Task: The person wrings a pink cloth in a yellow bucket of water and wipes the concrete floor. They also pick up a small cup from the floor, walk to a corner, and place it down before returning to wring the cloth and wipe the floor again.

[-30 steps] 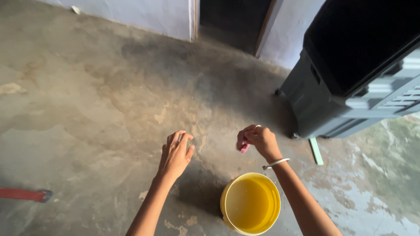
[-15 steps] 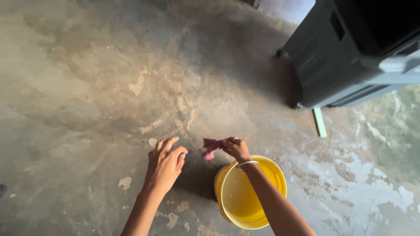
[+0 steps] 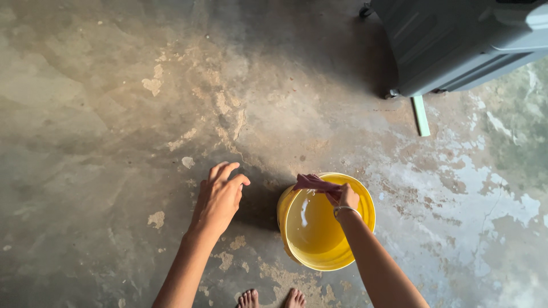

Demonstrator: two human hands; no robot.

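Two bare hands work above a worn, patchy grey concrete floor (image 3: 103,131) in a dim room. To the left, the person's left hand (image 3: 220,197) hovers over the floor with its fingers spread and loosely curled, gripping nothing and touching nothing, just beside the round yellow plastic bucket (image 3: 302,251). To the right, the right hand (image 3: 344,197), a pale bangle on its wrist, is pinched closed on a small crumpled dark-pink cloth (image 3: 313,182), which it holds over the bucket's far rim, above the water inside. The cloth's free end trails leftward across the rim, toward the empty hand but apart from it. Judging by this, the risks are plain: the bucket stands unsteadied, so a pull or a knock against its rim could tip it and flood the floor, and water dripped or splashed from the cloth could make the smooth concrete slippery for the bare toes (image 3: 273,298) just below. Farther right, well apart, stands a dark grey boxy plastic appliance on castors (image 3: 451,45), with a pale green flat strip (image 3: 421,116) beside it.
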